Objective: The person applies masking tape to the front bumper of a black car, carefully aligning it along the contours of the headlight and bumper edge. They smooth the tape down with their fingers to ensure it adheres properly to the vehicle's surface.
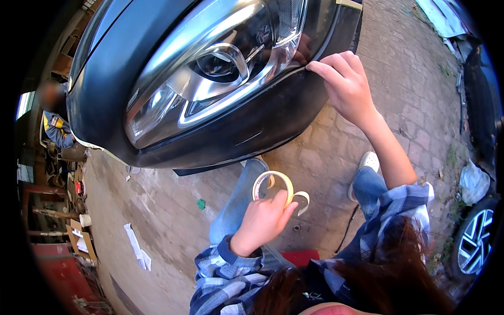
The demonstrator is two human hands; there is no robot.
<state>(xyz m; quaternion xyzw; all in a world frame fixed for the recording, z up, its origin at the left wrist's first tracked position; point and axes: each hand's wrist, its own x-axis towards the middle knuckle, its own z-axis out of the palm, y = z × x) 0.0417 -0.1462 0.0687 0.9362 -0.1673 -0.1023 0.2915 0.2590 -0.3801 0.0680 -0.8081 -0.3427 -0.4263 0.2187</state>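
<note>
While gripping tape roll [288,185] in left hand [264,218], touching headlight [212,73] at lower edge, slanting up-right, with way nearer right hand [346,86]; can't tell if pinching.

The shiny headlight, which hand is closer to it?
Right. The right hand is at the edge of the headlight; the left hand is farther off below, holding a tape roll.
</note>
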